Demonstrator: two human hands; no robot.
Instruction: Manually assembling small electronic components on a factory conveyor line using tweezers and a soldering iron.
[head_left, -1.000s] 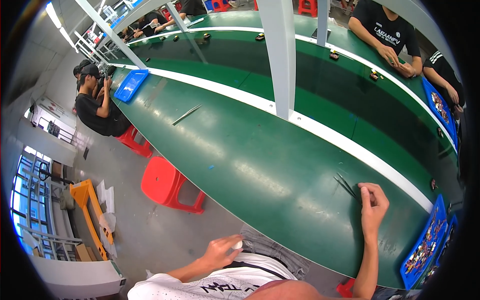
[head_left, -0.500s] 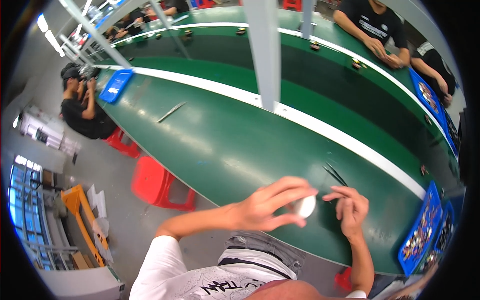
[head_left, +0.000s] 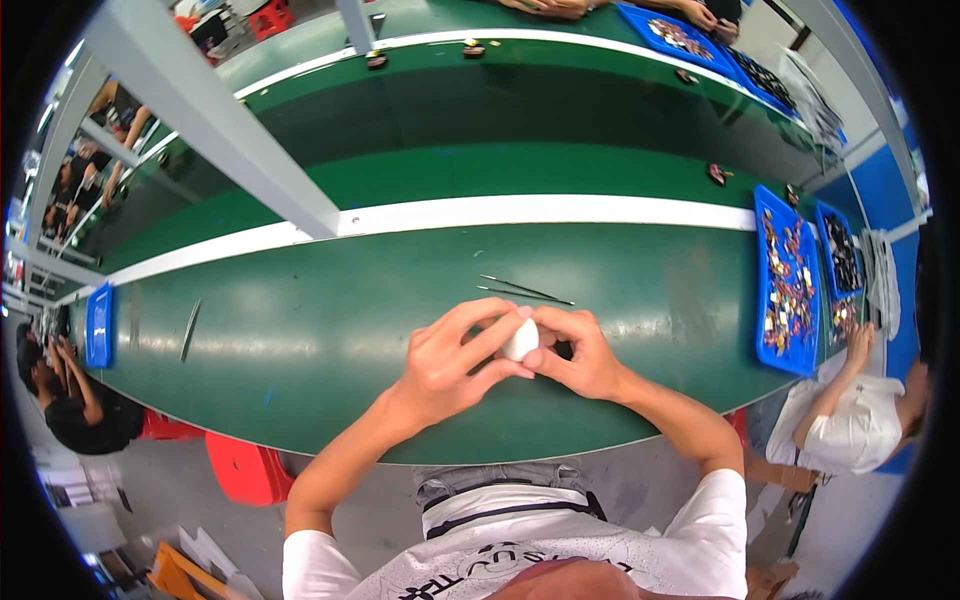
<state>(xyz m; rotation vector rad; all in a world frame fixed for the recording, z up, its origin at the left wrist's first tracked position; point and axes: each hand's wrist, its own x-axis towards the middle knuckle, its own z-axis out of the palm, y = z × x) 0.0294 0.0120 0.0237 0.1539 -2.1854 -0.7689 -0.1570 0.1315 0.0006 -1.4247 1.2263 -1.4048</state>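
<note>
A small, smooth white rounded object (head_left: 521, 341), egg-like in outline, is held up over the green table. My left hand (head_left: 450, 355) curls its fingers and thumb around one side of it. From the other side my right hand (head_left: 580, 352) pinches it, thumb at its lower edge and fingertips at the top. Its exact kind I cannot make out, and the fingers cover part of it. Just beyond my fingers lies a pair of black tweezers (head_left: 528, 291) on the tabletop.
Silver tweezers (head_left: 191, 328) lie at the left, near a blue tray (head_left: 99, 326). To the right stands a blue tray (head_left: 787, 359) of small mixed parts. A white rail (head_left: 560, 209) and grey post (head_left: 230, 130) border a dark conveyor belt (head_left: 420, 112). Co-workers sit around.
My view has swung to the right. My right hand, earlier apart from the white object, has come to it and now grips it together with my left hand.
</note>
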